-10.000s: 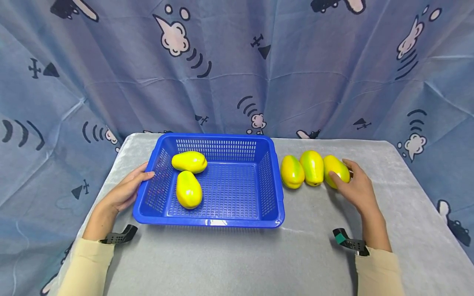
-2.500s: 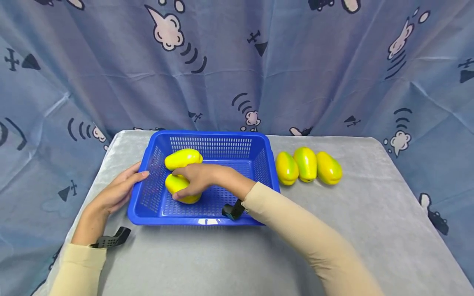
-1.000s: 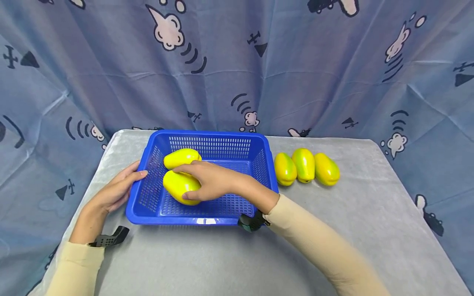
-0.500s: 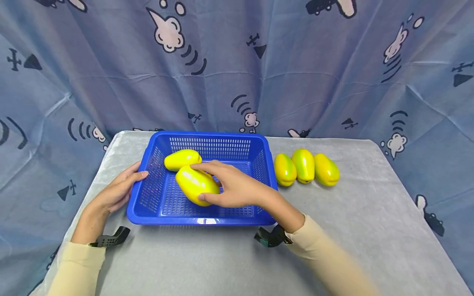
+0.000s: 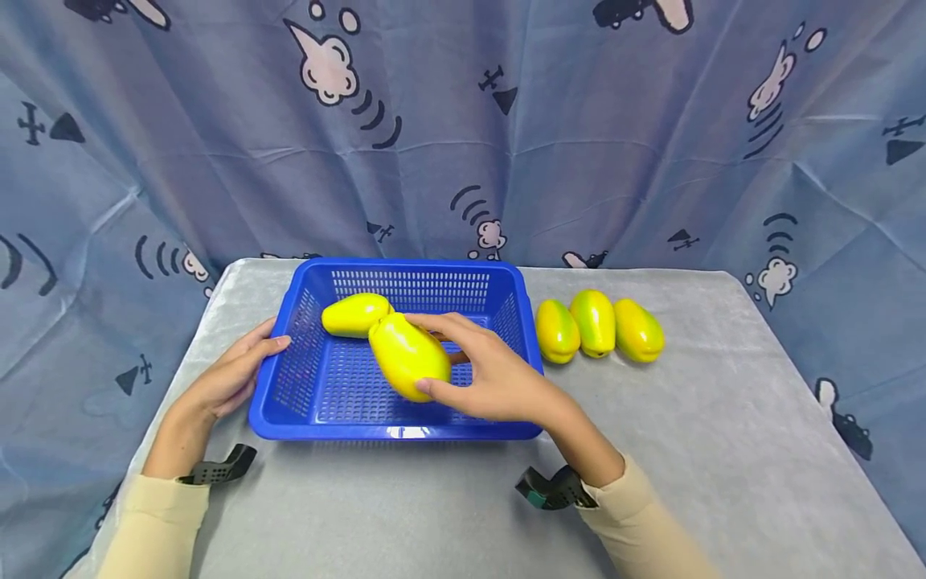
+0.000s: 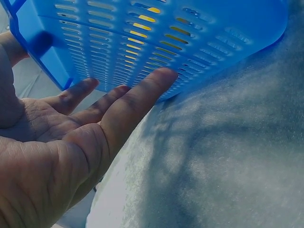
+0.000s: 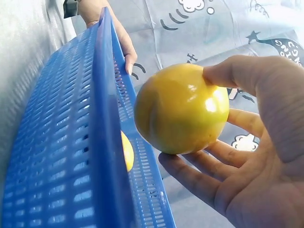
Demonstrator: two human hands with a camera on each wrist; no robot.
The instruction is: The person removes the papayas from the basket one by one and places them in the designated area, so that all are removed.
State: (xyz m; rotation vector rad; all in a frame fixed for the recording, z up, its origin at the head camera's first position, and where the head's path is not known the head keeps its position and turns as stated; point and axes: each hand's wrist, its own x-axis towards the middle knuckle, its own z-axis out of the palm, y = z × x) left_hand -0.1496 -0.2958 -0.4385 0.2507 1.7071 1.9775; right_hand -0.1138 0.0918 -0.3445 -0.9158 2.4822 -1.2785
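My right hand [image 5: 499,374] grips a yellow papaya [image 5: 407,358] between thumb and fingers. In the right wrist view the held papaya [image 7: 180,109] is up at about the height of the rim. Below it is the blue slotted basket [image 5: 405,432], where another papaya [image 5: 356,314] lies near the back left; the held one overlaps its end in the head view. At the basket's left side my left hand [image 5: 235,370] has its thumb over the rim. The left wrist view shows that hand's fingers [image 6: 137,102] stretched along the outside of the slotted wall.
Just right of the basket, three yellow-green papayas [image 5: 595,324] lie side by side on the grey cloth-covered table [image 5: 723,418]. A blue patterned curtain [image 5: 434,145] hangs behind the table. Each wrist wears a black camera band [image 5: 555,487].
Ten seconds ago my right hand was on the rightmost papaya outside. It has since taken hold of the front papaya in the basket and lifted it rightward. My left hand stays at the rim.
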